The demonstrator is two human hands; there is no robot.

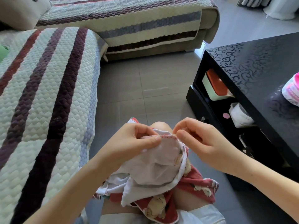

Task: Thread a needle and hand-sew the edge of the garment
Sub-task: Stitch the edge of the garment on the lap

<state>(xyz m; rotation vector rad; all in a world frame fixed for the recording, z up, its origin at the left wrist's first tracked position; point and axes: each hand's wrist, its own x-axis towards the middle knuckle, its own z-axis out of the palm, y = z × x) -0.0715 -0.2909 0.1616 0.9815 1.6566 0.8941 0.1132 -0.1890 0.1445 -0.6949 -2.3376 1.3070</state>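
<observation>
Left hand [137, 139] pinches the pale garment [155, 168] on the lap, thumb on top and fingers curled under its red-stitched edge [165, 136]. Right hand [199, 139], just right of the garment, has thumb and forefinger pinched together at that edge, seemingly on the needle, which is too fine to make out. A red thread [191, 153] trails below. Good stitching here likely calls for a taut edge, small even bites and a snug pull without puckering. Both forearms converge over the garment, wrists raised. Beyond the garment, to its right, stands a black coffee table [258, 62].
</observation>
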